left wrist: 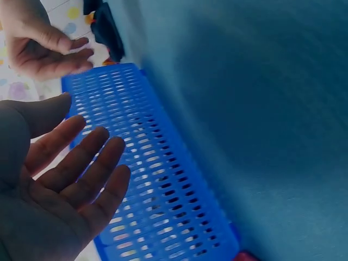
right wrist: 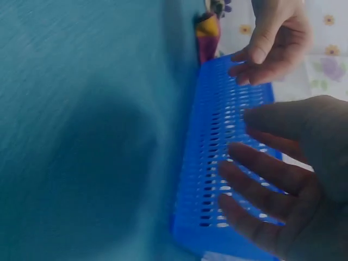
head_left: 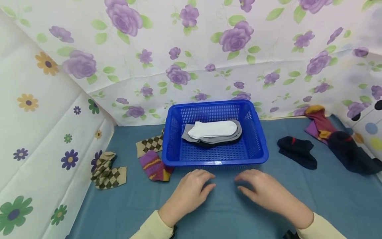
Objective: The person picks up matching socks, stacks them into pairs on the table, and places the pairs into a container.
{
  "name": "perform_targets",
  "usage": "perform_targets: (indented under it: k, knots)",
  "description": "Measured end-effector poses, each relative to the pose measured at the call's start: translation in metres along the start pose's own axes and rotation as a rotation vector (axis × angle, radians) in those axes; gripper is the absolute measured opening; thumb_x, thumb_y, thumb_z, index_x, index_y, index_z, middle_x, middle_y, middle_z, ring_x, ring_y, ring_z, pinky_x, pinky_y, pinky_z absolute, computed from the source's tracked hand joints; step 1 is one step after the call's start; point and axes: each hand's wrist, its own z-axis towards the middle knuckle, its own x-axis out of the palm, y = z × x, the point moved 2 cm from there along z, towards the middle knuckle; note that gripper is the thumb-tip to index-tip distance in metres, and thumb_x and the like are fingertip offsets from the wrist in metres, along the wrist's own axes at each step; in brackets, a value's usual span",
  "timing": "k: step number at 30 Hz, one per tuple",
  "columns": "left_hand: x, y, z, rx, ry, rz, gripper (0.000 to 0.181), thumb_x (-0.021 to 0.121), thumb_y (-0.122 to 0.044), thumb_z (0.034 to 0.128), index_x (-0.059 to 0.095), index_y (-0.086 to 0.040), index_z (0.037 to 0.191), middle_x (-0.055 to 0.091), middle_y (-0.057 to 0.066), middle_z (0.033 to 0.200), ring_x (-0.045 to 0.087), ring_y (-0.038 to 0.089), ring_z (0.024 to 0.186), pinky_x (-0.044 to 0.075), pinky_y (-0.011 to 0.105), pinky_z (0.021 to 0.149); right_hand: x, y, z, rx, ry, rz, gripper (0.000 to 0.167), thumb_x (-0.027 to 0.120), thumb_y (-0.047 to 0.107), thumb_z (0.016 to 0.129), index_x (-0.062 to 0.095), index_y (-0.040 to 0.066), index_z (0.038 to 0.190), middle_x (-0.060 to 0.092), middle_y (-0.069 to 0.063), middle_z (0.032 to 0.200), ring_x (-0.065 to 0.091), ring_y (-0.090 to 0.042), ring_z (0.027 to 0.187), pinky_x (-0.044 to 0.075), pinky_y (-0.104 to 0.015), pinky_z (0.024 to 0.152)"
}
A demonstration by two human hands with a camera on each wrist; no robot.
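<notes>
My left hand (head_left: 192, 190) hovers just in front of the blue plastic basket (head_left: 215, 163), fingers relaxed and holding nothing. Across a small gap my right hand (head_left: 262, 190) mirrors it, also with loose, bare fingers. Both wrist views show the fingers apart from the basket's slotted front wall (left wrist: 157, 163). Inside the basket lies a flat stack of socks: a white sock (head_left: 213, 129) on top, a grey sock (head_left: 238, 131) under it, and something black (head_left: 206, 144) at the bottom.
Left of the basket lie a striped purple-and-yellow sock (head_left: 155, 166), an argyle sock (head_left: 150, 145) and a crumpled argyle sock (head_left: 108, 174). On the right are dark socks (head_left: 296, 151), another black sock (head_left: 352, 152) and a red-and-yellow sock (head_left: 320, 121). Flowered sheeting (head_left: 209, 79) stands behind.
</notes>
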Motion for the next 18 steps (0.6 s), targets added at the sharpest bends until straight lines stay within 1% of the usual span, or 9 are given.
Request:
perform_targets:
  k: [2, 4, 6, 8, 10, 12, 14, 16, 18]
  knots:
    - [0.004, 0.003, 0.0, -0.011, 0.015, 0.004, 0.022, 0.061, -0.034, 0.0905, 0.066, -0.021, 0.107, 0.066, -0.008, 0.104, 0.061, 0.007, 0.098, 0.051, 0.032, 0.084, 0.004, -0.006, 0.0, 0.023, 0.074, 0.014, 0.023, 0.072, 0.03, 0.082, 0.068, 0.028, 0.104, 0.066, 0.015, 0.1, 0.062, -0.004, 0.095, 0.053, -0.032, 0.079]
    - [0.007, 0.005, 0.0, -0.018, 0.022, 0.009, 0.022, 0.061, -0.034, 0.0904, 0.067, -0.02, 0.107, 0.066, -0.008, 0.104, 0.061, 0.007, 0.098, 0.051, 0.032, 0.084, 0.002, -0.015, -0.001, 0.079, 0.164, 0.061, 0.023, 0.071, 0.027, 0.082, 0.068, 0.026, 0.104, 0.067, 0.013, 0.101, 0.062, -0.007, 0.096, 0.053, -0.035, 0.081]
    - [0.009, 0.007, -0.001, -0.025, 0.021, 0.012, 0.022, 0.062, -0.033, 0.0898, 0.067, -0.02, 0.107, 0.066, -0.008, 0.104, 0.061, 0.008, 0.098, 0.051, 0.033, 0.084, -0.005, -0.031, -0.002, 0.178, 0.263, 0.121, 0.022, 0.071, 0.022, 0.081, 0.068, 0.025, 0.102, 0.067, 0.011, 0.102, 0.062, -0.009, 0.095, 0.052, -0.039, 0.083]
    - [0.011, 0.008, -0.001, -0.035, 0.02, 0.019, 0.022, 0.063, -0.032, 0.0894, 0.068, -0.02, 0.107, 0.066, -0.008, 0.104, 0.061, 0.008, 0.098, 0.051, 0.033, 0.084, -0.019, -0.052, -0.004, 0.297, 0.349, 0.149, 0.022, 0.07, 0.016, 0.079, 0.068, 0.021, 0.1, 0.067, 0.005, 0.101, 0.062, -0.012, 0.092, 0.051, -0.043, 0.081]
    - [0.012, 0.009, -0.001, -0.047, 0.023, 0.022, 0.022, 0.063, -0.032, 0.0891, 0.068, -0.02, 0.107, 0.066, -0.008, 0.103, 0.061, 0.008, 0.098, 0.05, 0.034, 0.084, -0.034, -0.076, -0.007, 0.387, 0.359, 0.126, 0.023, 0.069, 0.012, 0.077, 0.068, 0.016, 0.1, 0.067, 0.0, 0.099, 0.061, -0.014, 0.088, 0.052, -0.043, 0.076]
    - [0.012, 0.01, -0.002, -0.06, 0.029, 0.024, 0.022, 0.064, -0.032, 0.0888, 0.068, -0.02, 0.107, 0.066, -0.008, 0.103, 0.061, 0.008, 0.099, 0.05, 0.034, 0.085, -0.048, -0.098, -0.008, 0.417, 0.286, 0.069, 0.026, 0.068, 0.013, 0.078, 0.067, 0.011, 0.104, 0.067, -0.011, 0.101, 0.062, -0.023, 0.088, 0.051, -0.046, 0.074]
    - [0.012, 0.01, -0.002, -0.069, 0.032, 0.027, 0.022, 0.064, -0.032, 0.0886, 0.068, -0.02, 0.107, 0.066, -0.008, 0.104, 0.061, 0.008, 0.099, 0.05, 0.035, 0.085, -0.059, -0.114, -0.007, 0.408, 0.151, 0.004, 0.032, 0.068, 0.017, 0.082, 0.064, 0.006, 0.111, 0.065, -0.02, 0.108, 0.062, -0.033, 0.094, 0.049, -0.053, 0.076]
    - [0.012, 0.011, -0.001, -0.071, 0.031, 0.031, 0.023, 0.064, -0.032, 0.0885, 0.068, -0.02, 0.107, 0.066, -0.008, 0.104, 0.061, 0.009, 0.099, 0.05, 0.035, 0.085, -0.065, -0.125, -0.004, 0.387, 0.015, -0.036, 0.043, 0.068, 0.022, 0.083, 0.058, 0.003, 0.12, 0.057, -0.027, 0.122, 0.055, -0.043, 0.108, 0.044, -0.062, 0.084]
    - [0.012, 0.011, 0.0, -0.071, 0.025, 0.038, 0.023, 0.064, -0.033, 0.0885, 0.067, -0.02, 0.107, 0.066, -0.008, 0.103, 0.061, 0.009, 0.098, 0.05, 0.035, 0.085, -0.068, -0.135, 0.002, 0.378, -0.084, -0.069, 0.054, 0.069, 0.025, 0.083, 0.051, 0.001, 0.128, 0.044, -0.032, 0.134, 0.043, -0.05, 0.119, 0.034, -0.068, 0.091]
